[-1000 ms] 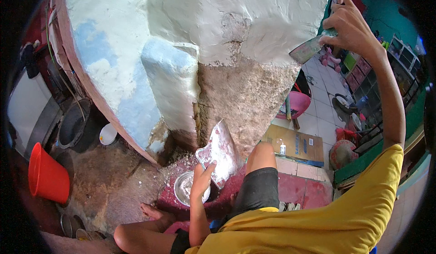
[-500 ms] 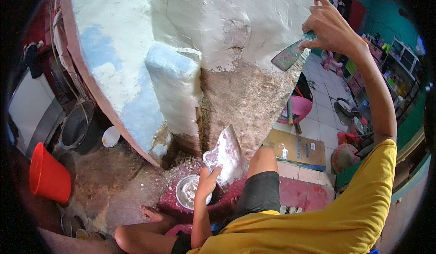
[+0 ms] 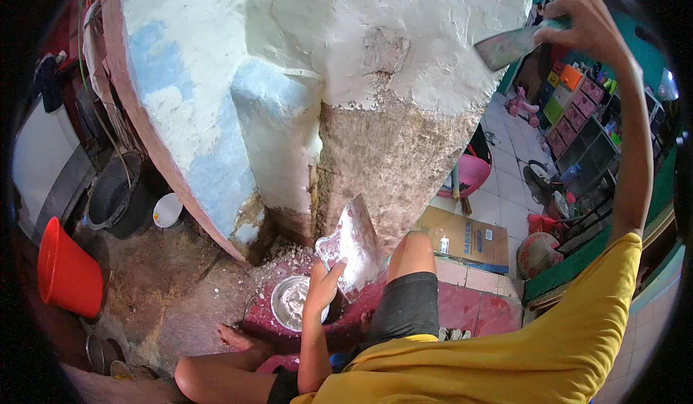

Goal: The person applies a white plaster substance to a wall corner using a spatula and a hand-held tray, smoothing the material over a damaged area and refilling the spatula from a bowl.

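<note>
Scraper (image 3: 502,49) in right hand (image 3: 583,23), printed cardboard (image 3: 456,234) near the knee (image 3: 415,249)

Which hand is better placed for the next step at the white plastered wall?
Probably the right: the right hand holds a flat grey-green scraper up by the edge of the white plastered wall. The left hand is low, gripping an irregular, white-smeared flat sheet.

Right hand (image 3: 583,18) up high, well above and right of the left grip, thumb and fingers closed in a pinch; wrist bent leftward, right forearm (image 3: 637,140) near-vertical beneath that grip. Left hand (image 3: 325,287) low, fingers curled shut, thumb toward the upper right, left forearm (image 3: 312,342) running straight down from its grip.
</note>
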Tool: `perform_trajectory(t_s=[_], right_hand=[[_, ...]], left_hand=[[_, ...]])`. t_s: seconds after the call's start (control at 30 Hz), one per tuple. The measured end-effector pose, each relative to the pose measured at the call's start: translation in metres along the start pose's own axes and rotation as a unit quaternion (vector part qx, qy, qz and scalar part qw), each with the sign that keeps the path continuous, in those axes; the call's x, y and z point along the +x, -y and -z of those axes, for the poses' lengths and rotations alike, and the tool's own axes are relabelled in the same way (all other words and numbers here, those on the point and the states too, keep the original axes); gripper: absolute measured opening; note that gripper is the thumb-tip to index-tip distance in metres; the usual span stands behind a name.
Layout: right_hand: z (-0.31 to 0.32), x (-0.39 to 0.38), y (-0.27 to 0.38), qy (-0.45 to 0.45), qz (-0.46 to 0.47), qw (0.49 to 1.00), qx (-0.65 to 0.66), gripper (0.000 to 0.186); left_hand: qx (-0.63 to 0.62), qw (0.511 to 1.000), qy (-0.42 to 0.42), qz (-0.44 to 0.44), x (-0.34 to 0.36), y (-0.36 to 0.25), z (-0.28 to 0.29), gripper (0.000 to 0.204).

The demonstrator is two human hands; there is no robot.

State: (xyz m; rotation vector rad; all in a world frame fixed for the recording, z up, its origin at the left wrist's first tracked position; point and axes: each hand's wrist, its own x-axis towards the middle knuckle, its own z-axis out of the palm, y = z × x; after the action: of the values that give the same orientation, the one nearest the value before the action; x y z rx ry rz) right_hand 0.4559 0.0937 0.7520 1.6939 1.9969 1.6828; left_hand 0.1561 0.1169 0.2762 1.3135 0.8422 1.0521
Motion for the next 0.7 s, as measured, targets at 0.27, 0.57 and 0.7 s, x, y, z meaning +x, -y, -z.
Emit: perform_trajectory(t_s=[0.27,0.57,0.7], right_hand=[[-0.038,0.017,0.058,0.012,0.115,0.993,0.030,0.040],[0.048,0.013,0.036,0.144,-0.037,0.987,-0.064,0.042],[-0.017,0.016,0.067,-0.018,0.116,0.992,0.049,0.044]], left_hand=[[-0.004,0.999,0.002,0.034,0.000,0.004,0.000,0.024],[-0.012,1.000,0.011,0.014,0.005,0.009,-0.006,0.022],[0.004,0.999,-0.008,0.034,-0.004,0.007,0.003,0.022]])
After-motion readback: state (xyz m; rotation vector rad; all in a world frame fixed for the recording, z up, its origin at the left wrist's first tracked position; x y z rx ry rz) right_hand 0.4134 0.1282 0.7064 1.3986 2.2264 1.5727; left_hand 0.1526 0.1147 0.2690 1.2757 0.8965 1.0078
